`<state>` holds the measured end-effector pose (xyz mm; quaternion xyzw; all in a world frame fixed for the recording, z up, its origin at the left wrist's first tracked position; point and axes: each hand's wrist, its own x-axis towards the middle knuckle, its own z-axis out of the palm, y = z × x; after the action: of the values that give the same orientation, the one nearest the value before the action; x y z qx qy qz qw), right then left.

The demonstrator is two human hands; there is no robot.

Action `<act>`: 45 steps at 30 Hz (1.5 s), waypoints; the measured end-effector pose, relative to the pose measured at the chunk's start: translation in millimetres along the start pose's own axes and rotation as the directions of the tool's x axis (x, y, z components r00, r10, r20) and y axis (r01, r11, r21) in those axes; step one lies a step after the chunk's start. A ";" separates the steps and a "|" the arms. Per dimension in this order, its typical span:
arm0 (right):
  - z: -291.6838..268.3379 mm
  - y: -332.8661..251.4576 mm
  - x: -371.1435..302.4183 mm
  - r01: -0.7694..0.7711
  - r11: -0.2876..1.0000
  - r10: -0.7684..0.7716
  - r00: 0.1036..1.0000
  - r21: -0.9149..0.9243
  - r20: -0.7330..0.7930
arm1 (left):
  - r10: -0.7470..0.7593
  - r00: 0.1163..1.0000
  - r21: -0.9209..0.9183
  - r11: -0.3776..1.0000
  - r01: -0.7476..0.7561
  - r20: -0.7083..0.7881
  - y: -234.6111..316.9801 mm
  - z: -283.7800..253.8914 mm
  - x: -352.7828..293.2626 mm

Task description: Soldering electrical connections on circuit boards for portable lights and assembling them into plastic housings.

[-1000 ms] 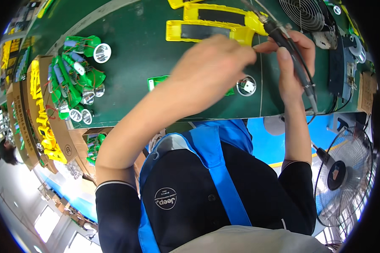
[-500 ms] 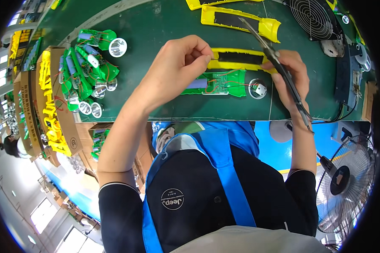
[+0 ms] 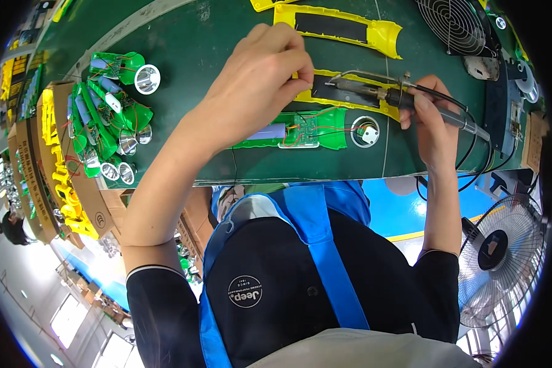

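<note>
Leaning over a smooth green table point(image 3: 184, 126), we worked in blue apron straps point(image 3: 334, 276) and a black shirt point(image 3: 270, 257). Nearest the edge lay an open green shell point(image 3: 334, 130) of glossy plastic, a purple cylindrical battery point(image 3: 270, 131) and a circuit board point(image 3: 305, 130) already in it. A mirror-bright reflector cup point(image 3: 357, 130) sat just outside its right end, joined by thin leads point(image 3: 343, 129). We judged the job partway along: the wiring looked largely done, the loose cup and open shells apparently what was left.

Just beyond lay the near yellow shell point(image 3: 383, 109), long and shallow, lined with a matte black strip. Our left hand point(image 3: 257, 76) had thumb and fingertips pressed together at its left end; we could not tell what, if anything, they pinched. Our right hand point(image 3: 432, 122) gripped a soldering iron point(image 3: 383, 94), its slim metal tip above the strip, contact unclear.

Off to the left, green assemblies point(image 3: 104, 116) with silvery cups were heaped. Farther back lay a far yellow shell point(image 3: 383, 38), flared at one end, and a round wire grille point(image 3: 452, 24).
</note>
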<state>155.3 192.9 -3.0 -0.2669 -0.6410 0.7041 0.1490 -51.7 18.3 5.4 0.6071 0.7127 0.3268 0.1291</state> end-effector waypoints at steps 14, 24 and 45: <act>14.8 -1.1 8.4 -0.072 0.993 0.073 0.997 -0.093 0.006 | 0.059 0.988 0.109 0.991 -0.075 0.140 -5.3 6.4 6.0; 15.5 0.7 4.7 -0.026 0.992 0.027 1.000 -0.124 0.002 | 0.081 0.991 0.137 0.986 -0.096 0.111 -6.7 9.3 4.6; 13.1 3.8 4.3 0.016 0.998 -0.013 0.999 -0.060 0.045 | 0.055 0.985 0.177 0.981 -0.084 0.161 -2.3 4.6 7.2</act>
<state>144.9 184.0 -7.0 -0.2510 -0.6671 0.6890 0.1315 -52.6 26.5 2.0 0.6647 0.7057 0.2159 0.1163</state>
